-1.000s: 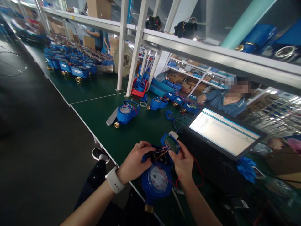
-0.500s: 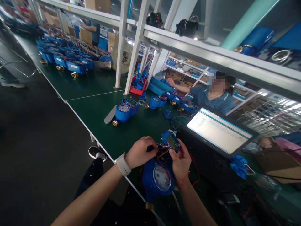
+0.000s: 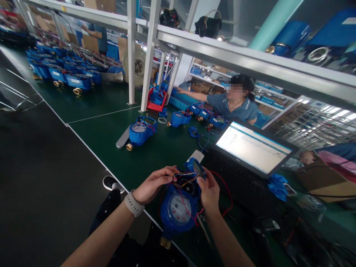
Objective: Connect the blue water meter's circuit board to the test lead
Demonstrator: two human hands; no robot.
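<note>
**Meter open, module not yet seated**

You have the round blue water meter with the glass dial (image 3: 178, 209) lying at the near edge of the green bench mat (image 3: 111, 129), right in front of you, with its brass threaded end (image 3: 165, 242) pointing towards you over the edge.

Your left hand (image 3: 152, 185) is nearly closed. Its fingertips are drawn together on the bundle of thin coloured wires (image 3: 183, 178) that rises from the top of the meter body. Your right hand (image 3: 209, 191) grips the small blue plastic electronics module (image 3: 196, 168) between thumb and fingers and holds it tilted just above the far end of the meter. A loose red lead (image 3: 226, 193) loops out past your right wrist towards the open black laptop (image 3: 250, 148), whose screen is lit.

By my reading, you are in the middle of the job. The wires already run between the meter and the module, so the connection seems to be made. The module is not yet seated on the housing, and the wires stand up in a loose tangle rather than tucked in. I cannot see any screws or a closing cover.

Further up the mat, a second blue meter with a brass fitting (image 3: 139, 131) lies well apart from yours. A co-worker in a blue shirt (image 3: 236, 104) is reaching into blue trays across the bench.
</note>
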